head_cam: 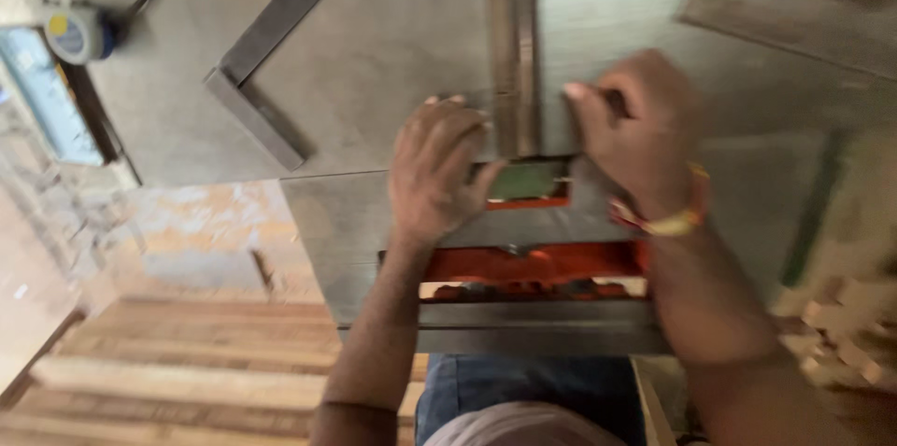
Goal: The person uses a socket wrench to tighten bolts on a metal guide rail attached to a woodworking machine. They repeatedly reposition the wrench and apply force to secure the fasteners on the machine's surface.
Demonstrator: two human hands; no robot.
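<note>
left hand (434, 170): fingers bent, pressing flat on the grey table (392, 54), at 9 o'clock of the bar | right hand (635, 128): fingers curled, touching the table at 3 o'clock of the bar | bar (512, 44): between both hands, running to 12 o'clock | planks (187, 353): at 7 o'clock

Table (392, 44) noted as dull grey steel; a green insert (523, 181) and orange-red frame (537, 262) seen in its opening. Yellow-and-red wristband (675, 219) recorded. Planks (177, 353) pale brown; trousers (523, 385) blue.
</note>
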